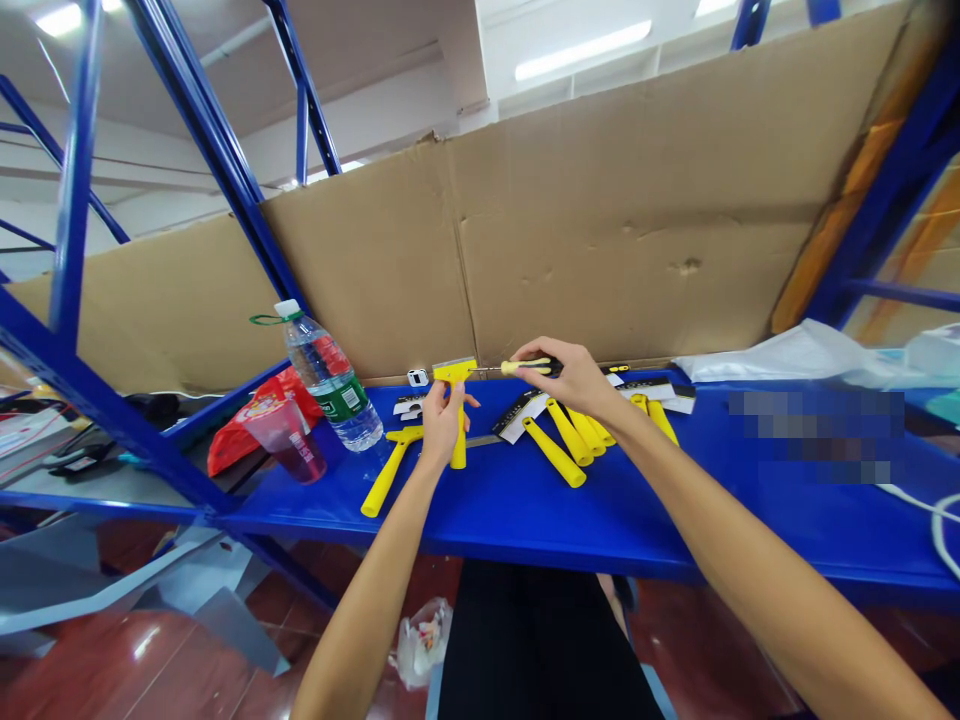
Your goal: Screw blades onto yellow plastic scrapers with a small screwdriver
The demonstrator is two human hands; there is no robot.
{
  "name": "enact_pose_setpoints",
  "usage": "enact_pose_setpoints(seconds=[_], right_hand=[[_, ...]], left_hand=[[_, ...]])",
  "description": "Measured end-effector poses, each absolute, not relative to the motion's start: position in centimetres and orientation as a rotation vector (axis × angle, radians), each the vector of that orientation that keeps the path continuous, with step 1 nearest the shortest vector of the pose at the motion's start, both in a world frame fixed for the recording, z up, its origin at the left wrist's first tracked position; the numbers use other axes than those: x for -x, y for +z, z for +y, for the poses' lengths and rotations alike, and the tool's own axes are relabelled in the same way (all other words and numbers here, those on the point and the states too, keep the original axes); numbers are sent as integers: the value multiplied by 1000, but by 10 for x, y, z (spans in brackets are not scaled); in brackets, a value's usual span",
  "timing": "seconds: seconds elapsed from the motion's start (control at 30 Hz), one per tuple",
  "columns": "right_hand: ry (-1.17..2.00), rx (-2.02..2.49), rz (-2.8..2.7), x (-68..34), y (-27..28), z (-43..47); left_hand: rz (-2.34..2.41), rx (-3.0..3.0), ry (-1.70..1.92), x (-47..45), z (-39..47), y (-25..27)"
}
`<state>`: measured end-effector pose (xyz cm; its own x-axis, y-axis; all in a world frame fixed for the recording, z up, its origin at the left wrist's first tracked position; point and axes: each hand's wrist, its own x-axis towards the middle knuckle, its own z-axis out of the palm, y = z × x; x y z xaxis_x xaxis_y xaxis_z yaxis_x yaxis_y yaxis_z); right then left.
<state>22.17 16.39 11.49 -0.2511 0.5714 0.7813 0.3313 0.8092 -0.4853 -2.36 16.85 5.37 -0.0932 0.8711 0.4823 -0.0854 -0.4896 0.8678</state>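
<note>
Left hand (441, 425) grips the scraper (456, 373) head-up, apparently bracing it; right hand (571, 375), at 3 o'clock, grasps the screwdriver (516, 368) level, seemingly aligning tip with head.

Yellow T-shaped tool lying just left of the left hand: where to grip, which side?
Probably mid-handle, fingers across it, coming from above and the table's front edge. The handle is long and straight, its free end toward that edge; the wider crosspiece is at the far end. The left forearm crowds the right side.
</note>
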Motion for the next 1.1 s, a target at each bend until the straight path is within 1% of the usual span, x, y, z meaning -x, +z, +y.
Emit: enact_pose_setpoints(seconds=[0.23,0.43,0.53,0.67,0.77,0.87,0.93,1.0,1.1], right_hand=[[258,852,-2261,-211,142,154],[163,933,-2486,-180,173,144],[155,898,-2501,-168,180,150],[282,762,-2452,-158,179,154],[283,850,-2373,-151,171,152],[430,932,-2337,-147,166,151],[516,847,-2381,-148,167,153],[486,754,-2432,-151,170,156],[410,877,-2421,-154,174,159]], left_hand=[[962,-1251,1686,40,108,51],[1051,-1159,1566,38,78,32],[1084,-1157,1506,38,78,25],[1070,-1174,1433,40,81,19],[1061,-1166,1453,41,83,16],[1045,-1187,1466,41,84,12],[1042,-1185,1477,41,85,10],[1048,-1166,1496,41,85,10],[1039,-1143,1500,42,83,12]])
